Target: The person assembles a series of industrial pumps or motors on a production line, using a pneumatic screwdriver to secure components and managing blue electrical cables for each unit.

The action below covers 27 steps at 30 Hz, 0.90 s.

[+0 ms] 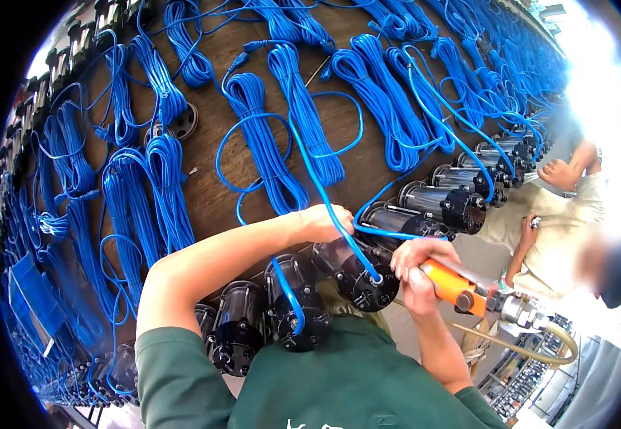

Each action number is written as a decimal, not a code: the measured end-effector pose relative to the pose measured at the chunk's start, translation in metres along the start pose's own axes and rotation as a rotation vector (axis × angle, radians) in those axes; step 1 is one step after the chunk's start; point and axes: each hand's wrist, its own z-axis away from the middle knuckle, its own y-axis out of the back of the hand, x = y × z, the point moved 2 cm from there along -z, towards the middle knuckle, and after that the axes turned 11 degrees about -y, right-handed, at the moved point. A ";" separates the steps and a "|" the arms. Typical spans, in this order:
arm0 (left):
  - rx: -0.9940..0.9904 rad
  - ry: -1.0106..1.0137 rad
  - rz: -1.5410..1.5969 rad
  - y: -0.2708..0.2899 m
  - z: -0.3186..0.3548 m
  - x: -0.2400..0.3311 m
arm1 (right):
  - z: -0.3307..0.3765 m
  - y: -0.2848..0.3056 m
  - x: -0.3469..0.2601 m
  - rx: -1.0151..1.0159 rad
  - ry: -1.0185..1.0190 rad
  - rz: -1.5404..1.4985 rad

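Observation:
My left hand (322, 222) rests on top of a metal cylinder pump body (353, 275) with a black end cap, gripping it where a blue cable (324, 189) runs past. My right hand (419, 270) holds an orange air-powered screwdriver (460, 287), its tip against the black end cap beside the cable's entry. A hose (539, 343) leads from the tool's metal fitting. More black-capped cylinders (239, 336) lie next to it along the brown table's edge.
Several coiled blue cables (289, 136) cover the brown table (210, 186), each tied to a cylinder in the row (453, 204). Another person in a beige shirt (560, 229) works at the right. Shelving shows below right.

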 end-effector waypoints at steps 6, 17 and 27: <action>0.109 0.225 0.065 0.013 0.026 0.021 | 0.002 0.008 0.013 0.001 0.052 -0.089; 0.207 0.156 0.051 0.019 0.069 0.066 | 0.025 -0.013 -0.045 -0.008 0.146 -0.080; 0.232 0.141 -0.032 0.016 0.068 0.071 | 0.033 -0.053 -0.031 -0.307 0.169 0.054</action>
